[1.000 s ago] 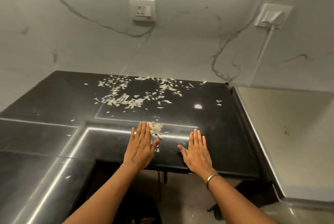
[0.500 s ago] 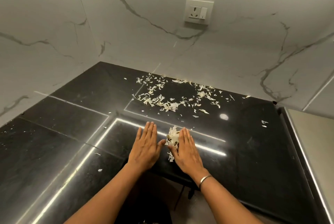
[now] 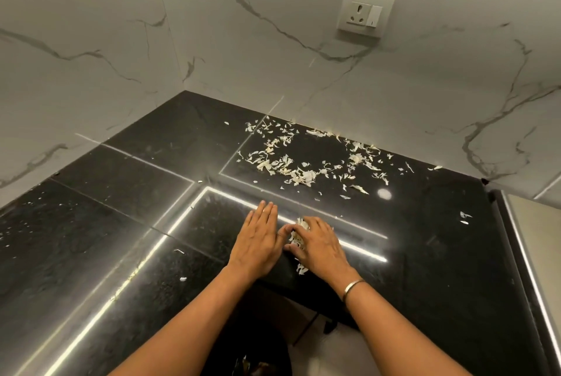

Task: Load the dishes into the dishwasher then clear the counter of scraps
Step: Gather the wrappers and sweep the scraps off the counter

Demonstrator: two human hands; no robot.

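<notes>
Head view: left hand (image 3: 258, 243) flat on counter (image 3: 115, 217), right hand (image 3: 322, 245) (fingers curled) cupped round scrap pile (image 3: 299, 231)

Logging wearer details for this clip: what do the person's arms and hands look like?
Both forearms are bare, with no sleeves in view. The left hand and right hand are ungloved. A thin silver-coloured bangle circles the right wrist. No watch shows.

Right hand (image 3: 323, 249), earlier well apart, now close against left hand (image 3: 258, 243), scrap heap (image 3: 299, 233) between them.
</notes>
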